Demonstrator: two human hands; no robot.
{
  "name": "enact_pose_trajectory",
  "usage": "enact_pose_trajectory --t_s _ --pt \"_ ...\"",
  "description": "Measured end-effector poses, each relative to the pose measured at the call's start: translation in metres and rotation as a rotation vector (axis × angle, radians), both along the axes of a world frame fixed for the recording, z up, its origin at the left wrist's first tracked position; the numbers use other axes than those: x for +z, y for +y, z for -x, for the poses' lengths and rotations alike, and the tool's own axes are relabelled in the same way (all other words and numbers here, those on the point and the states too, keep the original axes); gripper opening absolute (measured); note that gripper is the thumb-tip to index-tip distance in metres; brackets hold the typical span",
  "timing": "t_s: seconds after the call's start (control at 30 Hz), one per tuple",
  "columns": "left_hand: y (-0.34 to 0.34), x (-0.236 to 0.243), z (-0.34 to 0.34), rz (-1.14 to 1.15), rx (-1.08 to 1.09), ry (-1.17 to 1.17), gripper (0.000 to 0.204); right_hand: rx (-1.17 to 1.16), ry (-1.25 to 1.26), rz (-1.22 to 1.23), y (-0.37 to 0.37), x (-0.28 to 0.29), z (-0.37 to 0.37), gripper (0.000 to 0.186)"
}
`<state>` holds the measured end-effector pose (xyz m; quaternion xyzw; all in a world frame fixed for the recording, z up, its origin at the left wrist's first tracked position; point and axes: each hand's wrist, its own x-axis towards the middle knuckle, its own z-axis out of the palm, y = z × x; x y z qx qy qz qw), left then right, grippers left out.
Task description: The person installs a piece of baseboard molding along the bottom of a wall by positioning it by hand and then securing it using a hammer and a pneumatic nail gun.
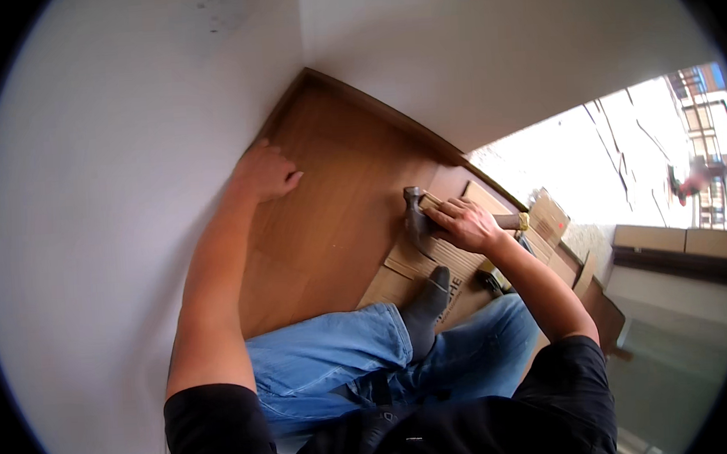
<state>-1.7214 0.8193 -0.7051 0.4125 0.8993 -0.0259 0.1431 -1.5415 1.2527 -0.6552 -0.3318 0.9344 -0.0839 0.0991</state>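
My left hand (268,171) is at the foot of the left wall, on the wooden skirting beside the brown wooden floor (323,245); its fingers are bent, and what they hold, if anything, is hidden. My right hand (460,222) is closed on a claw hammer (413,208) over the cardboard, its dark head left of my fingers and the handle end to their right. A pale strip shows under the fingertips, too small to make out.
Flattened cardboard (387,285) lies beside my socked foot (426,318). A dark tool (491,278) lies near my right knee. White walls (99,200) meet in a corner ahead. At right are a bright opening, cardboard pieces and a brown-edged ledge (652,241).
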Motion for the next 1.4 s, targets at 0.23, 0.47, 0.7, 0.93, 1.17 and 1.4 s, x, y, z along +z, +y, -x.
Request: enact_pose_trajectory --t_s 0.23,0.47,0.7,0.93,1.17,1.4 --pt "0.006 0.003 0.000 -0.021 0.079 0.004 0.046 -0.126 0.071 0.088 0.017 0.013 -0.044 0.054" --pt "-0.002 -0.005 0.001 -0.072 0.050 0.087 0.045 -0.144 0.197 0.213 0.037 0.029 -0.024 0.059" --pt "0.001 0.003 0.001 -0.040 0.084 0.006 0.042 0.175 -0.008 -0.001 0.036 -0.007 0.009 0.051" --pt "-0.001 0.002 -0.002 -0.039 0.061 0.056 0.042 0.016 0.022 0.033 0.053 0.003 -0.038 0.056" --pt "0.001 0.001 0.003 -0.061 0.046 0.047 0.042 -0.745 -0.162 0.055 0.206 0.012 -0.245 0.075" --pt "-0.017 0.002 0.000 -0.089 0.069 -0.006 0.043 -0.629 -0.369 0.127 0.185 -0.002 -0.212 0.116"
